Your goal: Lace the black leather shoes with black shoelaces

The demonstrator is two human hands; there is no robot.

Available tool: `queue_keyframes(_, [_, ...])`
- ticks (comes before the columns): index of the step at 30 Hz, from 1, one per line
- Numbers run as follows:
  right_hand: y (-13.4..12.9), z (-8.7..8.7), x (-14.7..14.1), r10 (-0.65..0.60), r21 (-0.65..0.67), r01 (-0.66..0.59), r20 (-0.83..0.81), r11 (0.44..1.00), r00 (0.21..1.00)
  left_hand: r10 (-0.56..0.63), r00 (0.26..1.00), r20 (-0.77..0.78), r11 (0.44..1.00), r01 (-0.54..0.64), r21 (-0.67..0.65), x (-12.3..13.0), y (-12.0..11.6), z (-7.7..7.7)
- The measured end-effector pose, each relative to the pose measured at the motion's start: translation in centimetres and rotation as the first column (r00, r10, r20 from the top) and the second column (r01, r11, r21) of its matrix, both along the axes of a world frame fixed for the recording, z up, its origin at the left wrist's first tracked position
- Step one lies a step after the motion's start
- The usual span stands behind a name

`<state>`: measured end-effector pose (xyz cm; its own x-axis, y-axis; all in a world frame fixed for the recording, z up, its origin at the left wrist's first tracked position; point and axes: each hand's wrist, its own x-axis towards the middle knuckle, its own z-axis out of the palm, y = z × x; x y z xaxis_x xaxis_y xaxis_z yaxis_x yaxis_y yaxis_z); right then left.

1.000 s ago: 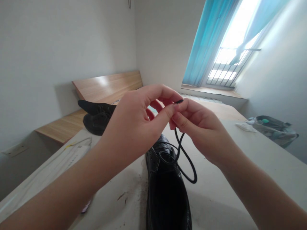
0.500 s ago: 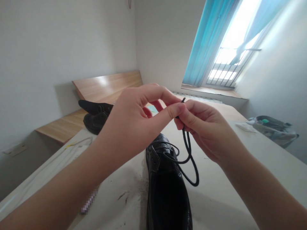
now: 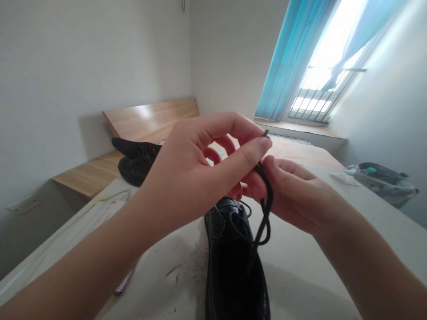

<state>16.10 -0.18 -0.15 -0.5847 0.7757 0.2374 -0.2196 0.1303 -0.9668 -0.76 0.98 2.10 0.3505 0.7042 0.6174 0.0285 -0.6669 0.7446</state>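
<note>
Black shoelace (image 3: pixel 270 192) hangs from the left grip (image 3: pixel 198 175).

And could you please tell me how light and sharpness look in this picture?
Head view: window blown out to white, glare on the board; same head view: near shoe almost black inside, lace blurred at its lowest hanging part; again head view: lower-left item pixelated.
</note>
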Motion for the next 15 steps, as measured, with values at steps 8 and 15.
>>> queue_keyframes(8, [-1.4,1.9,0.9,0.268,-0.132,-0.259,0.051,0.957,0.962,0.145,0.976,0.163,0.983,-0.161,0.086,0.0,-0.3,0.3])
queue_keyframes(15, [-1.3,2.1,1.5,-0.264,0.438,0.046,0.453,0.898,0.851,0.129,0.930,0.345,0.990,-0.099,-0.103,0.0,0.7,1.0])
